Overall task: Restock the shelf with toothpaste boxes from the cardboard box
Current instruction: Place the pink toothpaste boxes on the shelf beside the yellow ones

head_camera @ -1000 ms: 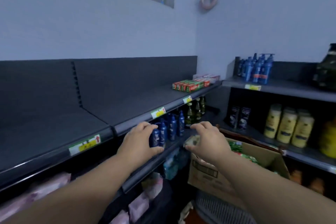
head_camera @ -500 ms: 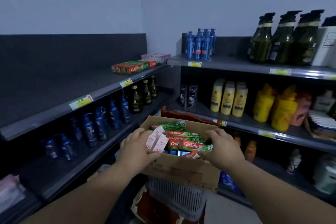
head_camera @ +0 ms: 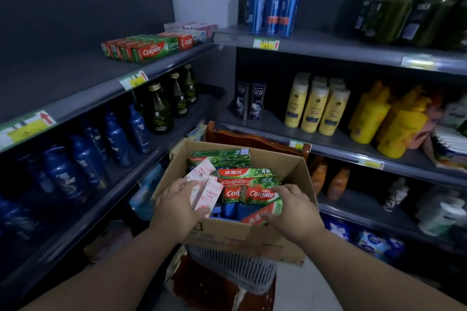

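Cardboard box: both hands in.
Left hand on pink cartons, right hand on red-green carton; light, stiff; grip long sides, w/o crushing.

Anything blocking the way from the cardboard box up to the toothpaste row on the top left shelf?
Nothing visible. The cardboard box is open, and the top left shelf is bare before the toothpaste row.

One cardboard box holds two pink cartons and at least five red-and-green toothpaste boxes. Two hands reach into it. On the shelves stand three cream bottles, two Clear bottles, three dark green glass bottles and about four blue pump bottles; other groups are too blurred to count.
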`<act>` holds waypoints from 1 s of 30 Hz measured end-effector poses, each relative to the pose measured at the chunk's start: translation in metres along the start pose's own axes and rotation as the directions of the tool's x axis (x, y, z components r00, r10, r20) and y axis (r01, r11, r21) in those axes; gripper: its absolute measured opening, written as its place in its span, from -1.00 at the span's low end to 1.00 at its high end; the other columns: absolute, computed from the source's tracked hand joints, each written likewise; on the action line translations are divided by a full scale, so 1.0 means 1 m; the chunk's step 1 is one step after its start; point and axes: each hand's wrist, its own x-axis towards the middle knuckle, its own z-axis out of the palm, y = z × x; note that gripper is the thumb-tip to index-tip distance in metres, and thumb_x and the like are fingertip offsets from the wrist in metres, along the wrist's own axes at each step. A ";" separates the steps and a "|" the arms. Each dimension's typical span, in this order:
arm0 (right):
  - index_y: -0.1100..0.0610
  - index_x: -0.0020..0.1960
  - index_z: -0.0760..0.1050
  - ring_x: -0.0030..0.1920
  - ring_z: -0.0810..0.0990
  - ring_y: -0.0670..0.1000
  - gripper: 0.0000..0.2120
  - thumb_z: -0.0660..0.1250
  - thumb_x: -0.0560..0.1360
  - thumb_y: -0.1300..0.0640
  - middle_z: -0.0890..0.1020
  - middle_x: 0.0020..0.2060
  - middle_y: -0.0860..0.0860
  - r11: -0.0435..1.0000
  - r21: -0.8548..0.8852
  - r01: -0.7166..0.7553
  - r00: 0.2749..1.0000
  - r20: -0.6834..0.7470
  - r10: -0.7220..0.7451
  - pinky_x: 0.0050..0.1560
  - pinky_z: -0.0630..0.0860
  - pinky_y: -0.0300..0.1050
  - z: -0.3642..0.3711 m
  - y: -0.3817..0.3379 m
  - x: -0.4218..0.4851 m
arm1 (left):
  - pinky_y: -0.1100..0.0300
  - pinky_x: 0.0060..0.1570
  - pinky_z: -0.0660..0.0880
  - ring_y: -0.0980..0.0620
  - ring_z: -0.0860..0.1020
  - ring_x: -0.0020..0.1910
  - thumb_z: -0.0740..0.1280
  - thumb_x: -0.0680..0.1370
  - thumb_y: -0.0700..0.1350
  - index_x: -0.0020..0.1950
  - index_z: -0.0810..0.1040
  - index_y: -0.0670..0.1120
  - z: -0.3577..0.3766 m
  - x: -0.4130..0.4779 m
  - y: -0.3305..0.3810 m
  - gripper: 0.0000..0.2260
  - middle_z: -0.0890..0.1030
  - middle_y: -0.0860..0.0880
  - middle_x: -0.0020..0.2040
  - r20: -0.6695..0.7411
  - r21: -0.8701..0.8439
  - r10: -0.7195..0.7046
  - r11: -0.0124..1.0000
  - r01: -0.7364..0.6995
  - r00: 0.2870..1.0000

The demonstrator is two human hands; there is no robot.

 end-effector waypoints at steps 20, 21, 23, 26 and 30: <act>-0.04 0.19 0.40 -0.04 0.61 0.02 -0.59 0.45 0.41 -0.05 0.64 -0.01 -0.05 0.987 0.159 0.000 0.970 0.239 -0.039 -0.04 0.58 0.00 0.080 -0.090 0.124 | 0.14 0.10 0.47 0.05 0.49 0.11 0.46 0.44 -0.05 0.27 0.43 0.15 0.016 0.121 -0.057 -0.57 0.52 0.07 0.18 0.295 -0.123 0.090 0.991 -0.055 0.951; -0.02 0.14 0.40 -0.07 0.61 0.02 -0.62 0.46 0.41 -0.03 0.64 -0.04 -0.05 0.987 0.163 -0.008 0.968 0.249 -0.033 -0.07 0.58 0.00 0.080 -0.090 0.125 | 0.14 0.10 0.47 0.04 0.48 0.11 0.46 0.45 -0.06 0.27 0.43 0.14 0.015 0.122 -0.058 -0.57 0.51 0.06 0.17 0.299 -0.125 0.085 0.991 -0.049 0.951; -0.03 0.08 0.39 -0.10 0.60 -0.01 -0.64 0.49 0.39 0.01 0.63 -0.08 -0.06 0.984 0.177 -0.017 0.962 0.271 -0.032 -0.11 0.57 -0.05 0.081 -0.090 0.124 | 0.14 0.09 0.48 0.03 0.49 0.10 0.44 0.47 -0.08 0.29 0.40 0.14 0.014 0.122 -0.058 -0.57 0.50 0.06 0.15 0.311 -0.131 0.072 0.991 -0.032 0.948; -0.03 0.13 0.42 -0.06 0.59 -0.05 -0.56 0.55 0.35 0.08 0.61 -0.03 -0.09 0.959 0.278 -0.058 0.960 0.279 -0.023 -0.06 0.57 -0.13 0.083 -0.090 0.121 | 0.12 0.10 0.49 0.05 0.49 0.09 0.44 0.47 -0.12 0.30 0.39 0.13 0.011 0.120 -0.056 -0.55 0.44 0.11 0.10 0.317 -0.149 0.072 0.988 -0.025 0.946; 0.00 0.12 0.46 -0.03 0.60 -0.02 -0.55 0.58 0.33 0.14 0.63 -0.02 -0.07 0.883 0.435 -0.173 0.946 0.325 0.025 0.01 0.58 -0.06 0.082 -0.089 0.118 | 0.10 0.14 0.48 0.08 0.48 0.10 0.48 0.43 -0.11 0.25 0.43 0.17 0.010 0.115 -0.055 -0.55 0.43 0.14 0.13 0.308 -0.181 0.086 0.983 -0.031 0.948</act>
